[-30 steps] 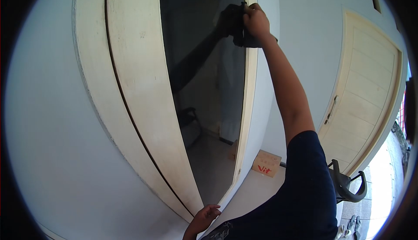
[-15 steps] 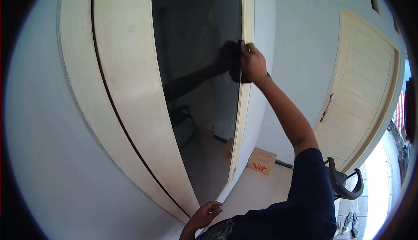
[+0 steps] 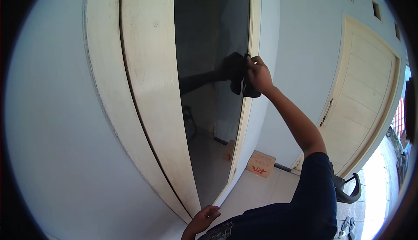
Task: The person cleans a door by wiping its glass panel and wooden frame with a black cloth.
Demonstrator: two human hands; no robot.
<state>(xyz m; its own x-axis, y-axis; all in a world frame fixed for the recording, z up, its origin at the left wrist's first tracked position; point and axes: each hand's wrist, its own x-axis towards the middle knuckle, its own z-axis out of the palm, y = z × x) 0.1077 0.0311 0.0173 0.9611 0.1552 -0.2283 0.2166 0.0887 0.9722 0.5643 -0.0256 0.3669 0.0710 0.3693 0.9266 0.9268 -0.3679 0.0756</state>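
My right hand is closed on a black cloth, pressing it to the right edge of a dark glass pane. The cloth hangs below my fingers, partly hidden by the hand, and touches the cream window frame. Hand and forearm are mirrored in the glass. Low in the view, my left hand is held near my body with loosely bent fingers apart. Nothing shows in it, and it is nearest the lower corner of the frame.
A cardboard box with red lettering stands on the tiled floor by the wall. To the right are a cream door and a dark chair, partly behind my arm. Sandals lie on the ground at the lower right.
My right hand and the cloth have slid a little down along the glass edge. The view has shifted, so the window appears farther right. My left hand stays about where it was.
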